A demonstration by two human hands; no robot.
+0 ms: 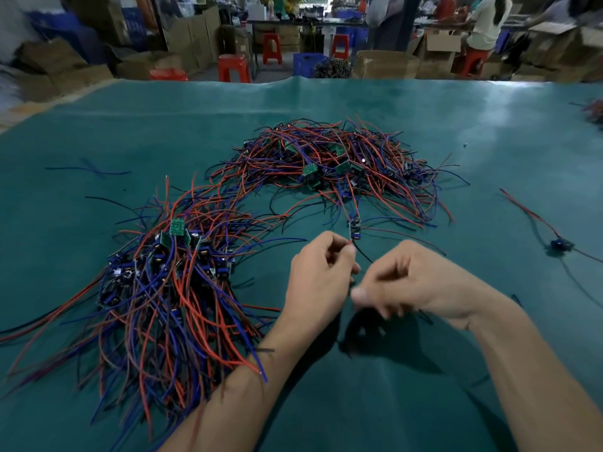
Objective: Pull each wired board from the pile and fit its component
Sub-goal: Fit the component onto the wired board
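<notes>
A small wired board (354,230) lies on the green surface (456,151), just at 12 o'clock of the hands. The left hand (318,275) pinches its red wire; the right hand (408,282) is curled, its hold unclear. Piles sit at 9 o'clock (169,272) and 12 o'clock (332,164)

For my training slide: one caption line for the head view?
Both hands, left and right, pinch wires of a small green circuit board between two tangled red-and-blue wire piles.

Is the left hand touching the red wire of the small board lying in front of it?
Touching. The head view shows the left hand pinching the red wire that leads up to the small board.
</notes>
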